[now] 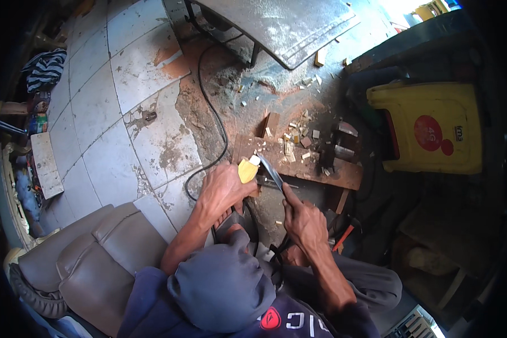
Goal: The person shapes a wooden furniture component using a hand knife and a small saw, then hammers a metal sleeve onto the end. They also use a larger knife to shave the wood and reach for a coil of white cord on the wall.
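My left hand (219,188) is closed around a small yellow block (247,171), perhaps wood, with a whitish end. That end points up and away from me. Closed on a handle, my right hand (306,224) holds a long, narrow metal blade like a knife (271,170). The blade slants toward the left, and its tip is beside the block's white end; whether they touch I cannot tell. Both hands are on the near side of a low wooden plank (343,174) scattered with offcuts and chips (290,151).
A black cable (224,135) loops across the broken tiles on the left. Beyond the plank stands a dusty low table (287,28). At right is a yellow plastic piece (434,127); a red-handled tool (343,238) lies by my right forearm. Brown cushions (107,248) are at lower left.
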Demonstrator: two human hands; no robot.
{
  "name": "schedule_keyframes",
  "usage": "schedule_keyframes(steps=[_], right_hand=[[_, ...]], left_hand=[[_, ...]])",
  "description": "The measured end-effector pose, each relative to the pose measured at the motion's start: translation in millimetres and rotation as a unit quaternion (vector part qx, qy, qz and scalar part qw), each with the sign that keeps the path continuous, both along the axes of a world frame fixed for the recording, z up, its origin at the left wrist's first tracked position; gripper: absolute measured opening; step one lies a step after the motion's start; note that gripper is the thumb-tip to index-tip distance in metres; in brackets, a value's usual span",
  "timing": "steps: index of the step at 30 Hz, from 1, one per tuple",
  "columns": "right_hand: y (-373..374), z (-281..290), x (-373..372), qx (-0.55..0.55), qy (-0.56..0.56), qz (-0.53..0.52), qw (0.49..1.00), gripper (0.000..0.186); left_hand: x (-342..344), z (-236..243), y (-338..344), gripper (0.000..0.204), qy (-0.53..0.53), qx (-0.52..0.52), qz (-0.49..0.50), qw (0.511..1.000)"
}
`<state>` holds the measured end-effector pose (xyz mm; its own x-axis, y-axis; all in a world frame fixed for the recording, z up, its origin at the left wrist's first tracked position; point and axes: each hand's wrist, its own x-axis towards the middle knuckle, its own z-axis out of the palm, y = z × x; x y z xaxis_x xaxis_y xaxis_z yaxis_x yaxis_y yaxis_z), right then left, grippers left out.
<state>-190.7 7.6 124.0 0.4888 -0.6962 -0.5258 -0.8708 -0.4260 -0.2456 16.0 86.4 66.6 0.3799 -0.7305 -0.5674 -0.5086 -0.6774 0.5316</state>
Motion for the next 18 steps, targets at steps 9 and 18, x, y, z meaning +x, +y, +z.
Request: schedule_keyframes(steps=[9,18], right_hand=[[0.0,18.3,-9.0,0.038,-0.010,0.026,0.999,0.044],[1.7,3.2,12.2,-0.007,0.015,-0.010,1.000,0.044]], left_hand=[[0.4,17.5,-0.4,0.048,-0.029,-0.022,-0.017,0.999],[-16.6,13.2,-5.3,0.049,-0.071,-0.015,-0.022,0.997]])
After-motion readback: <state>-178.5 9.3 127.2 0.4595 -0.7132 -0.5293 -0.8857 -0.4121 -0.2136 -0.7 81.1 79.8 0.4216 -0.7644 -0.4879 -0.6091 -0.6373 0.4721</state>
